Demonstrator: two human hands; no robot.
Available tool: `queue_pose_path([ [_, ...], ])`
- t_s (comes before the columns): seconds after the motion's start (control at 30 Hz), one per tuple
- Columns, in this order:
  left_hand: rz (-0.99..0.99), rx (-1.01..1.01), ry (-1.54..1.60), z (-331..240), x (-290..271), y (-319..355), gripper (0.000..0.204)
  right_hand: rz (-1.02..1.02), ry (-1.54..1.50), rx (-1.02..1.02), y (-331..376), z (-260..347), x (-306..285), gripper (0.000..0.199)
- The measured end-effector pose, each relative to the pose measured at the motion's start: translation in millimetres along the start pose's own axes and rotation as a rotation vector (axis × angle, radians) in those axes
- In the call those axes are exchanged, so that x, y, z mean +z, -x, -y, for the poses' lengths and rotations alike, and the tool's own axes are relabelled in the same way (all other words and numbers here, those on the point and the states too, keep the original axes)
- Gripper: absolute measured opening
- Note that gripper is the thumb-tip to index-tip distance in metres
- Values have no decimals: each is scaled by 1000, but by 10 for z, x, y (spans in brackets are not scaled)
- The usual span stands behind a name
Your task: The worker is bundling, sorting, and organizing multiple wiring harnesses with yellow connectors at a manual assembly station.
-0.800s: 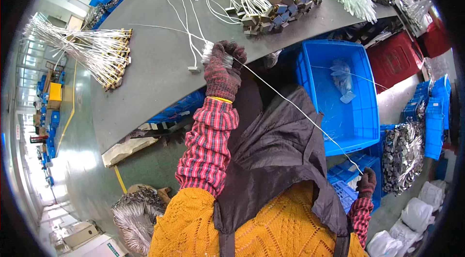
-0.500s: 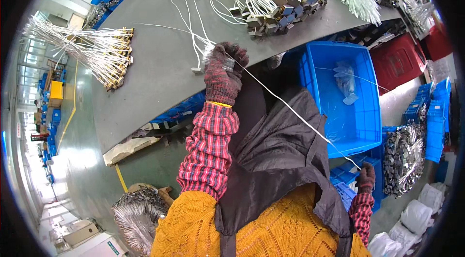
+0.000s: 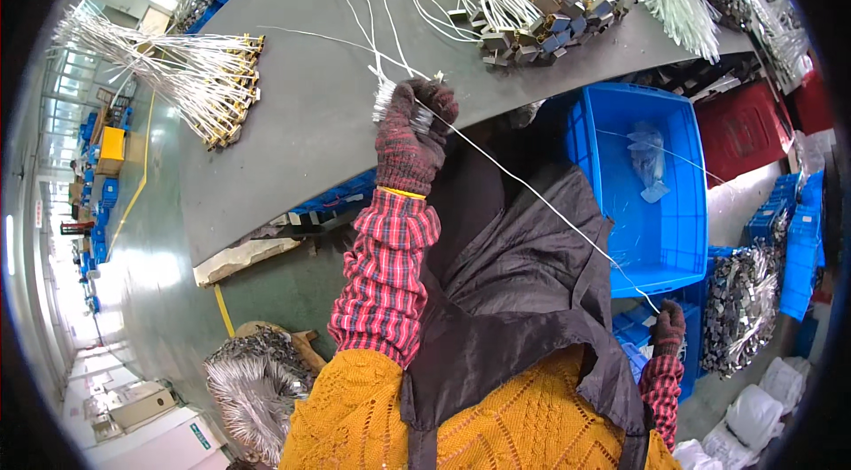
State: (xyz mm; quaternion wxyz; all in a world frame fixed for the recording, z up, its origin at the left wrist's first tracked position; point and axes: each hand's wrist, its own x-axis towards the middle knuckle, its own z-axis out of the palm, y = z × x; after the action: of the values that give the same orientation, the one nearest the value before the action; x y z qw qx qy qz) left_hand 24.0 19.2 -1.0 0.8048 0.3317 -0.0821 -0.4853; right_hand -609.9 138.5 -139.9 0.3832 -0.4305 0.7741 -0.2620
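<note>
Head view is showing knitted dark gloves on both hands. Grey, smooth, curving worktable (image 3: 301,116) is carrying bundles of thin white wires with metal blocks (image 3: 550,23); blue plastic crate (image 3: 660,231) is sitting beside it on a factory floor. Left hand (image 3: 412,129) is clenching a wire bundle (image 3: 386,98) at the table edge. Right hand (image 3: 669,328) is pinching one taut white wire (image 3: 541,204) running between both hands.

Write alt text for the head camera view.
A person's gloved left hand grips a bunch of thin white wires at the edge of a grey workbench, while the gloved right hand pulls one wire taut. A blue plastic bin stands beside them.
</note>
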Motion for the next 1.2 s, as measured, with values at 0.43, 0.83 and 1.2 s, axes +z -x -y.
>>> queue_pose_path([
  [0.43,154,-45,70,154,48,122,27,305,-41,-270,-68,1365,1173,23],
  [0.83,84,57,55,-169,-88,-14,27,74,9,25,-121,363,174,25],
  [1.2,35,48,-5,-263,-70,-3,28,114,-8,-77,-507,-68,21,27],
])
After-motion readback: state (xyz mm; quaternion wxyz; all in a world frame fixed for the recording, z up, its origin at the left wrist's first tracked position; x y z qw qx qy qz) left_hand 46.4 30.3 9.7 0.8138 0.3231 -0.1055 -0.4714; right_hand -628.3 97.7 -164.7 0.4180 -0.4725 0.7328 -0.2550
